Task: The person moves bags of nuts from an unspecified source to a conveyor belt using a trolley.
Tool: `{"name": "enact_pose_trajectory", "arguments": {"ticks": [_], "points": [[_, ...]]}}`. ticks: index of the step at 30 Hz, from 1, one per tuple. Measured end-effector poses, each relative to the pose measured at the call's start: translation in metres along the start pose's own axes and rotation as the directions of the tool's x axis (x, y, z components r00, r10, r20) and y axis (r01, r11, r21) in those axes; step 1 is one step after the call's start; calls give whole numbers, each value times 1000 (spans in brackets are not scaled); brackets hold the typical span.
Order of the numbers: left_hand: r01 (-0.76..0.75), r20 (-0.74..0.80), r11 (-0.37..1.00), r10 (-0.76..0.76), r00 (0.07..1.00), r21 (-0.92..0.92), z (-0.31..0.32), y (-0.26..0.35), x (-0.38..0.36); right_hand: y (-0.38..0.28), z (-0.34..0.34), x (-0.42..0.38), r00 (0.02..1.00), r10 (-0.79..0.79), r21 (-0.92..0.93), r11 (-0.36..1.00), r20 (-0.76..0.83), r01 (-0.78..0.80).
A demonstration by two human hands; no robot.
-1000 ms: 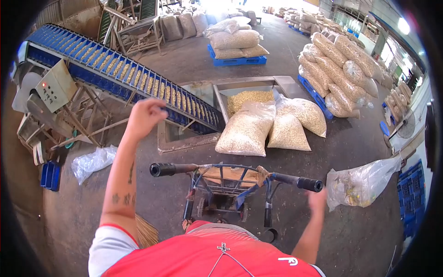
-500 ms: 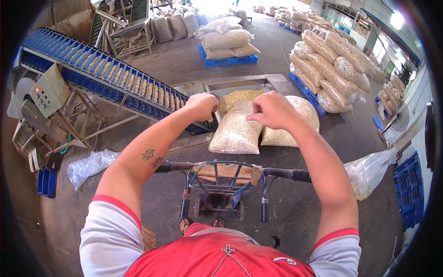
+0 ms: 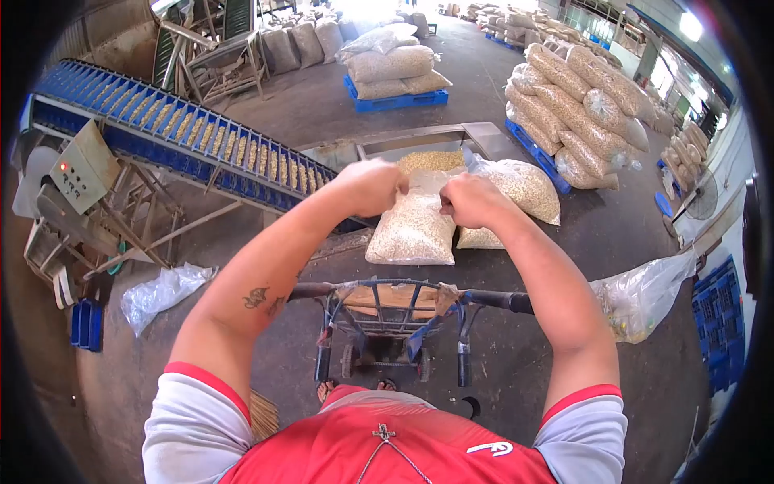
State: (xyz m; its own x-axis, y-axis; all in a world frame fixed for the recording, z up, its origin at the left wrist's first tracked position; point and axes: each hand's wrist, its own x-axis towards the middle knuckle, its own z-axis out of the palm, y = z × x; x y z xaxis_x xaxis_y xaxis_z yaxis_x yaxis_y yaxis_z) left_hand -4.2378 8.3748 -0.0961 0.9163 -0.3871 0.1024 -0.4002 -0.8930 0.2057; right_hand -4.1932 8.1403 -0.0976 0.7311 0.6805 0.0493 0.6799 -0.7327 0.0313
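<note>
My left hand and my right hand are raised in front of me, both closed into fists a short gap apart. I see nothing held in either one. Beyond and below them a clear sack of pale grain lies on the floor, with a second sack to its right. Whether my hands touch the sack's top I cannot tell. A blue hand truck stands between me and the sacks, and its black handle grips are free.
A blue inclined conveyor carrying grain rises to the left from a metal hopper. A grey control box stands at far left. Plastic bags lie at left and right. Stacked sacks on blue pallets stand behind.
My left hand came off the conveyor side and my right hand off the truck handle. Both rose, closed into fists and drew closer together in front of me.
</note>
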Motion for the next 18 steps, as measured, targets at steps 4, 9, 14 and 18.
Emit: {"name": "enact_pose_trajectory", "arguments": {"ticks": [4, 9, 14, 18], "points": [[-194, 252, 981, 193, 948, -21, 12, -23, 4, 5, -6, -5, 990, 31, 20, 999, 137, -34], [-21, 256, 933, 121, 959, -359, 2, -27, 3, 19, 18, 5, 985, -4, 70, 998, 170, -8], [-120, 237, 845, 278, 931, -520, 27, -36, 9, 20, 30, 2, 901, -55, 168, 986, 430, -20], [-91, 239, 870, 232, 943, -484, 23, -24, 9, 25, 37, 5, 880, -39, 201, 978, 474, -64]]}}
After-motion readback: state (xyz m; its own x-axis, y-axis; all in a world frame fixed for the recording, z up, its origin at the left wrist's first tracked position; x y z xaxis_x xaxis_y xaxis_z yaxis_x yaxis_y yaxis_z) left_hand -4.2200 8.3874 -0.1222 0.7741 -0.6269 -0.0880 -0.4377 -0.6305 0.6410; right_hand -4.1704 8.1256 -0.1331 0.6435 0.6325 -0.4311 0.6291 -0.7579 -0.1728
